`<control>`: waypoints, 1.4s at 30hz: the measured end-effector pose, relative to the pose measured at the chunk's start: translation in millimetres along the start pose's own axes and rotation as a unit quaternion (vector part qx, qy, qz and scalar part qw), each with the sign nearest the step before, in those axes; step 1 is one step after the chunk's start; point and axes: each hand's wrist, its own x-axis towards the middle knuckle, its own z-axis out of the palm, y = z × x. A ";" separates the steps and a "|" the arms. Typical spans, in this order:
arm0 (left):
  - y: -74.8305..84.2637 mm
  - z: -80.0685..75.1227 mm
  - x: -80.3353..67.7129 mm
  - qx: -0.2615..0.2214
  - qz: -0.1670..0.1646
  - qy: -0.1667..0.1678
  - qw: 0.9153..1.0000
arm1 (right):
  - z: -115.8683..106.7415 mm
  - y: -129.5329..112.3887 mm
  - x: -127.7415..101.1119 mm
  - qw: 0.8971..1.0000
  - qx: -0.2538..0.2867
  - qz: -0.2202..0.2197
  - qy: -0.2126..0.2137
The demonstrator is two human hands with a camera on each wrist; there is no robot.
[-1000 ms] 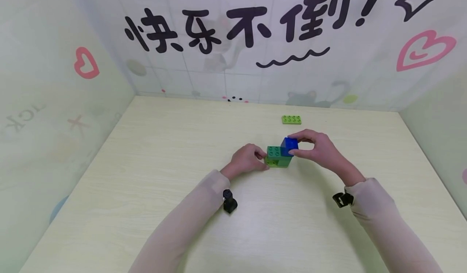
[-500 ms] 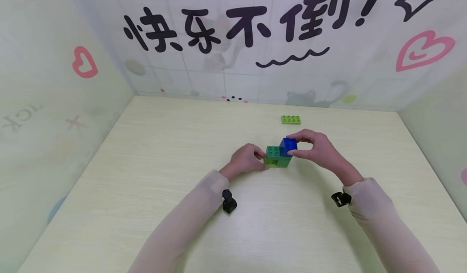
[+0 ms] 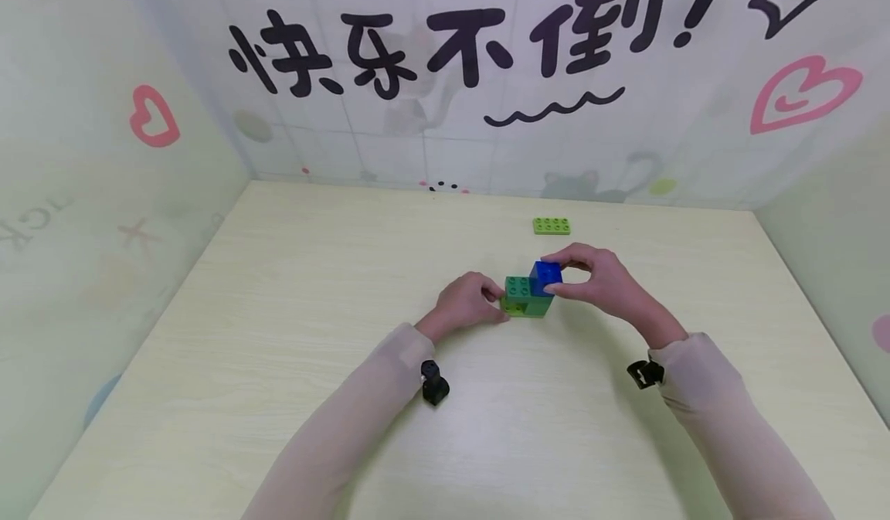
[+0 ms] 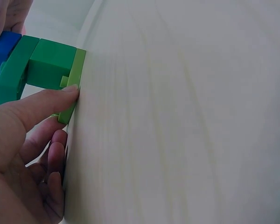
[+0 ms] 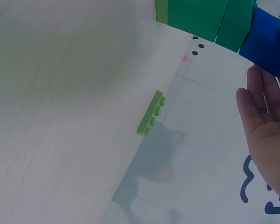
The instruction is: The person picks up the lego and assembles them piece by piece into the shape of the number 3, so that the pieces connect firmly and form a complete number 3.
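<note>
A small stack of bricks stands mid-table: a light green flat plate (image 3: 516,309) at the bottom, dark green bricks (image 3: 521,288) on it, and a blue brick (image 3: 546,276) on the right top. My left hand (image 3: 470,302) holds the stack's left side, its thumb (image 4: 42,103) pressed on the light green plate (image 4: 75,79). My right hand (image 3: 599,279) pinches the blue brick (image 5: 266,43) between thumb and fingers, seated on the dark green bricks (image 5: 210,17).
A separate light green flat plate (image 3: 552,226) lies farther back on the pale wooden table (image 3: 348,273), also seen as a plate (image 5: 150,115) in the right wrist view. Decorated walls (image 3: 445,103) close the table on three sides.
Both hands and the brick stack stay in nearly the same place; the view has shifted slightly. The blue brick sits a touch lower on the dark green bricks.
</note>
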 end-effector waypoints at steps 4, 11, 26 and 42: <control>-0.6 -1.6 -0.7 -0.001 -0.001 0.000 1.000 | 0.7 0.3 1.9 1.000 0.016 0.003 -0.003; -0.3 -2.2 -1.7 -0.003 0.000 0.001 1.000 | 0.7 2.6 2.2 1.000 0.012 0.000 -0.007; 0.7 0.3 -0.4 -0.008 -0.005 -0.002 1.000 | -9.4 -0.3 4.6 0.999 0.014 -0.004 -0.051; -0.4 -0.6 -0.3 -0.009 -0.008 -0.003 1.000 | -22.4 -2.3 14.1 0.995 -0.023 -0.020 -0.090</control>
